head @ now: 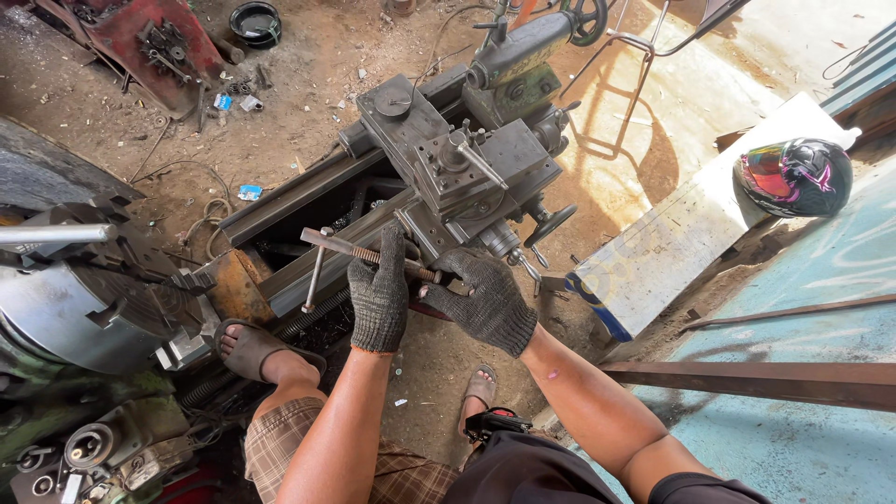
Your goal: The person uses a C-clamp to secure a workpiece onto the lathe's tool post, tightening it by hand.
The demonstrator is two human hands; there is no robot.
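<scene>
lathe chuck [89,313], large and grey, sits far left of the lathe carriage [467,173], with a steel bar [51,233] poking from its upper side. a sandalled foot [252,347] rests on the lathe frame between chuck and carriage.

t-handle chuck key [350,250], rusty, lies across the bed just below-left of the carriage; its cross bar [315,271] hangs down at the left end.

left hand [380,294], in a dark knit glove, is laid over the key's shaft, fingers flat and close together, pressing on it rather than wrapped; whether the thumb is curled beneath, cannot tell.

right hand [483,299], same glove, just right of the left hand and below the carriage apron. fingers curled narrow around the key's threaded right end.

carriage handwheel [549,224] juts out directly above the right hand. tailstock [523,51] stands beyond the carriage, upper side.

white board [691,224] lies right of the carriage on the dirt floor; a dark motorcycle helmet [793,175] rests at its far right end.
</scene>
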